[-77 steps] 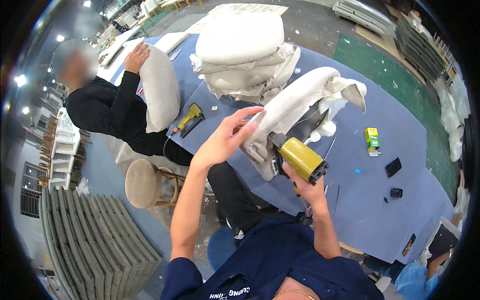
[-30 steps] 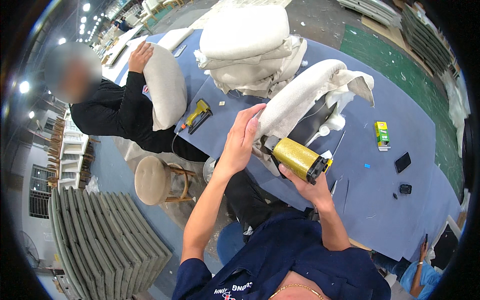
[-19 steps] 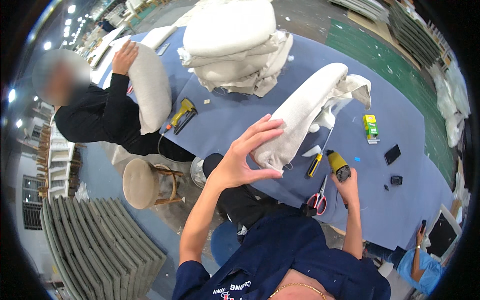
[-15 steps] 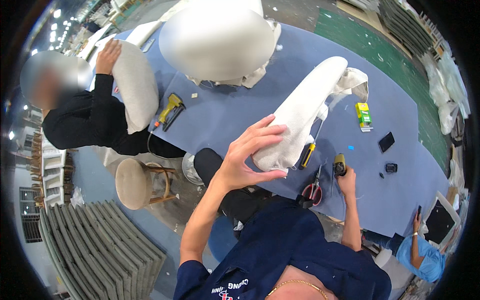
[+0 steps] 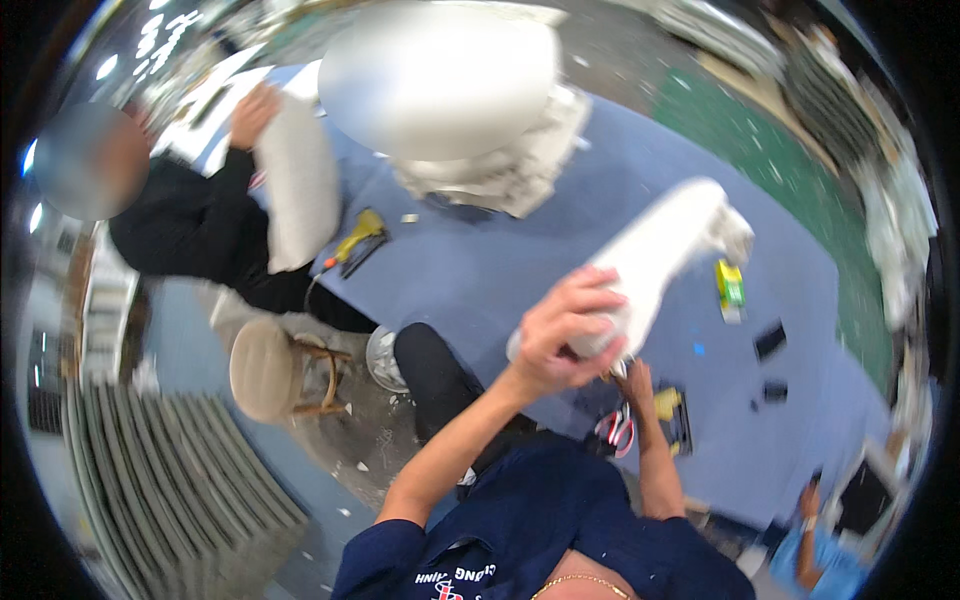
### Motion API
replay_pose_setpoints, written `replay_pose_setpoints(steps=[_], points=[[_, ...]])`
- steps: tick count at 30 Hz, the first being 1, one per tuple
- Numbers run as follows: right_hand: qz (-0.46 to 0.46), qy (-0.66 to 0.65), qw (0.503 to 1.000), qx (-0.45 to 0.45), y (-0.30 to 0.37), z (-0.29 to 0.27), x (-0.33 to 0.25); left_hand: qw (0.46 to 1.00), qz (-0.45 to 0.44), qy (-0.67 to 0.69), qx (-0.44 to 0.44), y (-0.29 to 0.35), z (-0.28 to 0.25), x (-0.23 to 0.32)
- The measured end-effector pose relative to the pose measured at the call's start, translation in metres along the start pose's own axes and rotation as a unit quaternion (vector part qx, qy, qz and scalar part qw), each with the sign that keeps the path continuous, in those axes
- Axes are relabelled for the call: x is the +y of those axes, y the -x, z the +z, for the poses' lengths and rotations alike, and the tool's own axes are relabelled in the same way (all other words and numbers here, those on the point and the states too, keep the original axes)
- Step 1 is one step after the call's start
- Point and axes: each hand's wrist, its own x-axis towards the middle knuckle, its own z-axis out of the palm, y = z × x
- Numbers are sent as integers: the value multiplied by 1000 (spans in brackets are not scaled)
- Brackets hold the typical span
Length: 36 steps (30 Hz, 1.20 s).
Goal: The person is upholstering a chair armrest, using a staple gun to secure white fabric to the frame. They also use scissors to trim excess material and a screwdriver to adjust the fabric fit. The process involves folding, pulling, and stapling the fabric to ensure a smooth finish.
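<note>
A cream fabric-covered pad point(image 5: 668, 255), long and curved, is held up tilted over the table in front of me. My left hand point(image 5: 572, 335) grips its near end, fingers wrapped over the top. Loose cloth hangs from its far end. Just below the pad's near end is my right hand point(image 5: 635, 380), its fingers drawn together at the pad's lower edge; motion blur hides what they hold. Beside my right wrist lies a yellow and black staple gun point(image 5: 676, 418), out of the hand. Red-handled scissors point(image 5: 617, 432) lie left of that wrist.
On the blue-grey table point(image 5: 760, 410) are a green and yellow box point(image 5: 731, 290), a black phone point(image 5: 770, 341) and another staple gun point(image 5: 362, 240). At left, a person in black point(image 5: 190, 220) holds a similar pad point(image 5: 300, 190). A round stool point(image 5: 268, 370) stands below.
My right hand has let go of the staple gun and moved left to the pad's near end. My left hand has turned the pad and shifted it right in the picture. The view has shifted.
</note>
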Motion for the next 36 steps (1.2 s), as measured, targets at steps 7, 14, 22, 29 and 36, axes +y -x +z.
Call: replay_pose_setpoints(steps=[7, 14, 22, 29, 36], points=[[82, -331, 939, -50, -54, 31, 38, 985, -171, -5, 29, 27, -33, 12], [-23, -466, 876, 120, -48, -133, -31, 973, -218, -31, 67, 1, -24, 5], [-369, -385, 813, 233, -12, -365, -241, 973, -223, -34, 41, -20, 10, 16], [-422, -250, 871, 32, 5, -333, -306, 974, -215, -42, 62, -25, 15, 11], [-492, -236, 808, 222, -12, -394, -299, 973, -181, -75, 119, -19, 9, 0]])
